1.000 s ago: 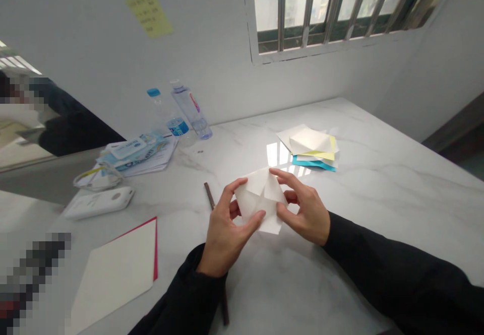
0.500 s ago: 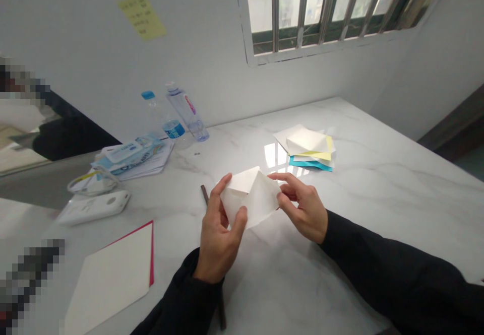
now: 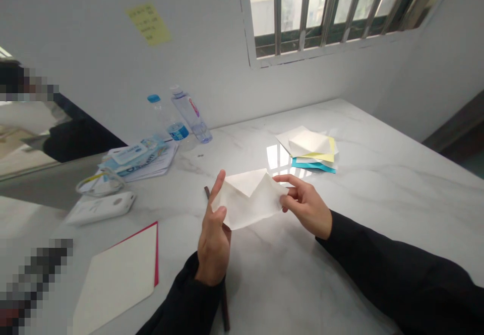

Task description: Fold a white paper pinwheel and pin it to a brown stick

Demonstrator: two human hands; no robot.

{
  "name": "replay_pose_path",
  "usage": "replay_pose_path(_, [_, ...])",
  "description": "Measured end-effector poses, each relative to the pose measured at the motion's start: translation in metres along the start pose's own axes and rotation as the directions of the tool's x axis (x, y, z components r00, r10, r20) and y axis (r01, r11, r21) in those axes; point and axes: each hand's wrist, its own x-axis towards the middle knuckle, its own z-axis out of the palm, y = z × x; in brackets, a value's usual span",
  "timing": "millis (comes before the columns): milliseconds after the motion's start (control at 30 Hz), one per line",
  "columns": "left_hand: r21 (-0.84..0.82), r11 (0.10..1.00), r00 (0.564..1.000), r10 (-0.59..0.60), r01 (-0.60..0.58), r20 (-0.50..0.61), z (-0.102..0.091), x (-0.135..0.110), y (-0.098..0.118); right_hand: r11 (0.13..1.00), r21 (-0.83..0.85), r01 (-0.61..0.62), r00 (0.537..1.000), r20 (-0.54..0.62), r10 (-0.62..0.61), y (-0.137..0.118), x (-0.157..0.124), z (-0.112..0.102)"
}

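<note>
A folded white paper envelope (image 3: 251, 209), its pointed flap facing me, is held above the table between both hands. My left hand (image 3: 215, 234) grips its left edge, thumb in front and index finger up along the upper left corner. My right hand (image 3: 304, 204) pinches the right end between thumb and fingers; some of those fingertips are hidden behind the paper. Beneath my left wrist lies a thin dark stick (image 3: 226, 305), partly covered by the hand and sleeve. Beyond my right hand rests a stack of folded papers (image 3: 310, 146) in white, yellow and blue.
Cream sheets over a red one (image 3: 117, 279) lie at the left. Behind them are a white power bank (image 3: 102, 208), a coiled cable (image 3: 100, 184), a wipes pack (image 3: 132, 156) on papers, and two plastic bottles (image 3: 191, 116), (image 3: 177, 131) by the wall. Another person (image 3: 79, 133) is at far left.
The envelope has been turned slightly so its front lies flatter toward me, the flap's point now showing at the middle. My left thumb has slid left toward the edge.
</note>
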Motion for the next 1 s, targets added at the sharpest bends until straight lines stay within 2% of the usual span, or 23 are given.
replay_pose_path(133, [-0.171,0.978,0.992,-0.124,0.119,-0.022,0.001,0.005,-0.001,0.999,-0.052,-0.008,0.999,0.044,0.01,0.004,-0.001,0.002])
replay_pose_path(167, [-0.187,0.972,0.989,-0.146,0.141,-0.012,0.001,0.006,-0.001,0.994,-0.104,0.033,0.999,0.026,-0.03,0.005,-0.002,0.002])
replay_pose_path(233, [-0.193,0.961,0.98,-0.194,0.2,0.052,-0.001,0.006,-0.002,0.944,-0.277,0.181,0.979,-0.044,-0.201,0.008,-0.002,0.002])
replay_pose_path(333, [-0.111,0.964,0.958,-0.22,0.243,0.183,-0.006,0.003,-0.004,0.718,-0.586,0.376,0.86,-0.069,-0.506,0.009,0.001,-0.003])
replay_pose_path(400, [-0.009,0.978,0.949,-0.2,0.209,0.242,-0.01,0.002,-0.006,0.567,-0.716,0.407,0.8,-0.02,-0.599,0.008,0.005,-0.009])
replay_pose_path(500, [0.137,0.982,0.946,-0.166,0.132,0.279,-0.014,0.001,-0.007,0.424,-0.8,0.425,0.774,0.079,-0.628,0.007,0.009,-0.016])
replay_pose_path(567, [0.177,0.979,0.946,-0.153,0.104,0.287,-0.015,0.002,-0.007,0.392,-0.794,0.465,0.769,0.142,-0.624,0.008,0.01,-0.018])
replay_pose_path(633, [0.17,0.978,0.946,-0.165,0.12,0.279,-0.013,0.003,-0.007,0.442,-0.752,0.489,0.786,0.16,-0.598,0.009,0.011,-0.018])
replay_pose_path(667, [0.153,0.978,0.946,-0.181,0.144,0.269,-0.012,0.004,-0.006,0.496,-0.726,0.476,0.812,0.147,-0.564,0.01,0.01,-0.017])
replay_pose_path(767, [0.072,0.971,0.943,-0.239,0.229,0.23,-0.009,0.006,-0.004,0.726,-0.607,0.322,0.93,0.057,-0.364,0.009,0.01,-0.016])
replay_pose_path(833, [0.031,0.963,0.944,-0.267,0.266,0.195,-0.008,0.008,-0.003,0.872,-0.447,0.199,0.977,0.026,-0.21,0.009,0.01,-0.016])
replay_pose_path(900, [0.007,0.957,0.945,-0.287,0.289,0.157,-0.008,0.011,-0.001,0.959,-0.266,0.094,0.996,0.031,-0.089,0.008,0.011,-0.016])
replay_pose_path(1000, [-0.022,0.95,0.942,-0.306,0.312,0.137,-0.009,0.013,0.001,0.995,-0.092,-0.033,0.998,0.05,0.037,0.008,0.013,-0.015])
